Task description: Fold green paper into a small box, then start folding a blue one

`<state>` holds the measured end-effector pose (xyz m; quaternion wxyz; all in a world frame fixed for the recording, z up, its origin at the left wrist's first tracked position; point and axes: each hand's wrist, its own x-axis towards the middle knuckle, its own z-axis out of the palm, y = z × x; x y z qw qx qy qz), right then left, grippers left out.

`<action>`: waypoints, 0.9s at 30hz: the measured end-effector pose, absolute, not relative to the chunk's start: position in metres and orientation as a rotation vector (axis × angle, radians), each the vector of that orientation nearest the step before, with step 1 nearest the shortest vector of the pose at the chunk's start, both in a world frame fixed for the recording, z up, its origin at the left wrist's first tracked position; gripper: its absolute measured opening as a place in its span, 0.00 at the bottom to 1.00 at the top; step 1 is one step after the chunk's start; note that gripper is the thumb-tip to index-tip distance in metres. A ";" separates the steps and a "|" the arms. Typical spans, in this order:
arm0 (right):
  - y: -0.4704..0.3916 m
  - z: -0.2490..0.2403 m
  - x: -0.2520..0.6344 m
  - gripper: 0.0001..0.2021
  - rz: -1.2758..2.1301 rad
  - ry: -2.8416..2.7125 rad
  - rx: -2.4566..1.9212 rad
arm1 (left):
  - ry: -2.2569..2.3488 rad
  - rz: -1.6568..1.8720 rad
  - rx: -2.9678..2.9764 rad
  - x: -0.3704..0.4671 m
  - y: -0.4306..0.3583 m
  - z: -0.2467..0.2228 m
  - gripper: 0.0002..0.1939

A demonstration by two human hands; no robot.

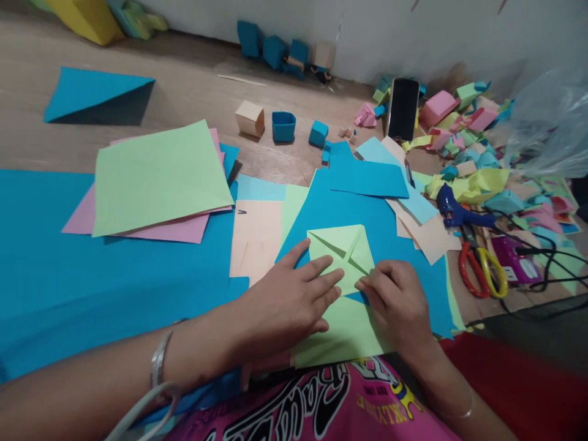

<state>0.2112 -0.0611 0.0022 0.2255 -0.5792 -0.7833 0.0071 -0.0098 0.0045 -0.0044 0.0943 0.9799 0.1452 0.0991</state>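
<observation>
A light green paper square (342, 242) with its corners folded inward lies on blue paper in front of me. My left hand (294, 300) is spread over its left part, fingers apart and pressing on it. At its lower right corner, the fingers of my right hand (397, 300) are pinched on the paper's edge. Under both hands lies another light green sheet (342, 337). Large blue paper (298, 226) extends beneath and behind the folded square.
Green and pink sheets (160, 177) are stacked at left. Small paper boxes (283, 127) stand behind. At right are a phone (403, 109), a blue glue gun (459, 211), scissors (482, 269), a purple device (514, 260), black cables, paper pieces (478, 144) and a plastic bag (549, 122).
</observation>
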 end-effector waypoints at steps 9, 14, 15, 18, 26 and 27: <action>-0.068 0.003 0.232 0.08 -0.006 -2.137 -1.615 | 0.450 0.225 2.895 -0.009 0.006 0.002 0.24; -0.068 0.004 0.224 0.09 0.028 -2.130 -1.607 | 0.454 0.218 2.879 -0.009 0.005 0.002 0.24; -0.067 0.004 0.222 0.10 0.040 -2.135 -1.603 | 0.458 0.213 2.878 -0.009 0.005 0.003 0.24; -0.066 0.004 0.217 0.11 0.089 -2.165 -1.598 | 0.465 0.186 2.871 -0.008 0.005 0.004 0.24; -0.060 0.003 0.204 0.11 0.148 -2.220 -1.574 | 0.457 0.234 2.867 -0.008 0.006 0.001 0.25; -0.059 0.003 0.203 0.12 0.152 -2.226 -1.574 | 0.460 0.236 2.856 -0.008 0.006 0.001 0.25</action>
